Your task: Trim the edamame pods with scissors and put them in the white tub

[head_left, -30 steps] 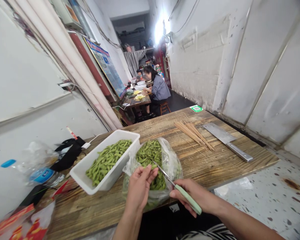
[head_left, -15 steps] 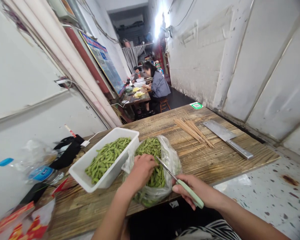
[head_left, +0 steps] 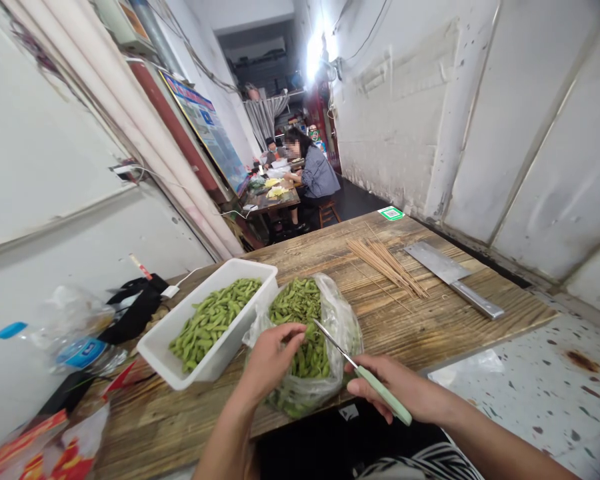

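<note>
- Nearest to my head view, the right hand [head_left: 405, 383] has its fingers curled around the green handle of the scissors [head_left: 385, 395]; the blades slant up and to the left, tips above the bag.
- Left hand [head_left: 270, 363]: thumb and forefinger bent towards each other above the bag; I cannot tell whether anything is pinched between them.
- Clear plastic bag [head_left: 344, 327]: mouth open, resting on the wooden table [head_left: 180, 420], with green pods [head_left: 297, 303] inside, beneath the scissor tips.
- White tub [head_left: 163, 363]: just left of the bag, containing more green pods [head_left: 213, 320].
- Plastic bottle [head_left: 83, 353]: I note it tilted, left of the tub.
- Thin sticks [head_left: 387, 267]: loose bundle, beyond and right of the bag.
- Cleaver [head_left: 437, 263]: lying flat, right of the sticks.
- Farther off, I record a person in a striped shirt [head_left: 320, 173], seated at another table [head_left: 275, 201].
</note>
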Demonstrator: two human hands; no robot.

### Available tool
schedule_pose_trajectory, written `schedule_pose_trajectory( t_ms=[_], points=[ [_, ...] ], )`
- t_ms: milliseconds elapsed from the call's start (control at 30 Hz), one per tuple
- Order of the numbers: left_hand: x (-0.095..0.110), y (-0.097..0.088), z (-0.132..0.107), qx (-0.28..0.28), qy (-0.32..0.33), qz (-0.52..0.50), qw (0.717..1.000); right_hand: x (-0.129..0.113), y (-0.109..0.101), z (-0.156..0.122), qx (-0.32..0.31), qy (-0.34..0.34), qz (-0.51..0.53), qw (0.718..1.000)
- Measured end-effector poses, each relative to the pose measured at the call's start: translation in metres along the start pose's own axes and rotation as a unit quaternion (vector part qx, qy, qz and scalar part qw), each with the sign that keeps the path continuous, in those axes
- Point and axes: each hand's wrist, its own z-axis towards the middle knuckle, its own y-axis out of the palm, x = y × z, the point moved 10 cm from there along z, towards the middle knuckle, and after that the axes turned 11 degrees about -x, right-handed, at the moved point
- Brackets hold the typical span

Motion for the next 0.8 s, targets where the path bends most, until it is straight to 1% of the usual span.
schedule_pose_trajectory(
  t_ms=[33,167,367,533,667,800],
  points=[
    [-0.001,-0.001,-0.002,0.007,-0.006,-0.029,1.000,-0.002,0.000,-0.001,0.001,0.001,-0.010,1.000],
    [-0.008,0.002,-0.007,0.001,-0.022,-0.109,0.994,-0.008,0.001,-0.002,-0.001,0.006,-0.029,1.000],
    [-0.020,-0.003,-0.013,0.051,-0.058,-0.162,0.984,-0.013,0.004,0.002,-0.005,-0.005,-0.023,1.000],
    [-0.015,0.005,-0.013,0.042,-0.062,-0.183,0.980,-0.012,0.006,0.006,-0.015,-0.006,-0.011,1.000],
    [-0.009,0.007,-0.014,0.049,-0.065,-0.204,0.976,-0.011,0.008,0.009,-0.023,-0.004,0.007,1.000],
    [-0.007,0.009,-0.014,0.039,-0.065,-0.216,0.973,-0.013,0.006,0.009,-0.007,0.014,0.014,1.000]
  ],
)
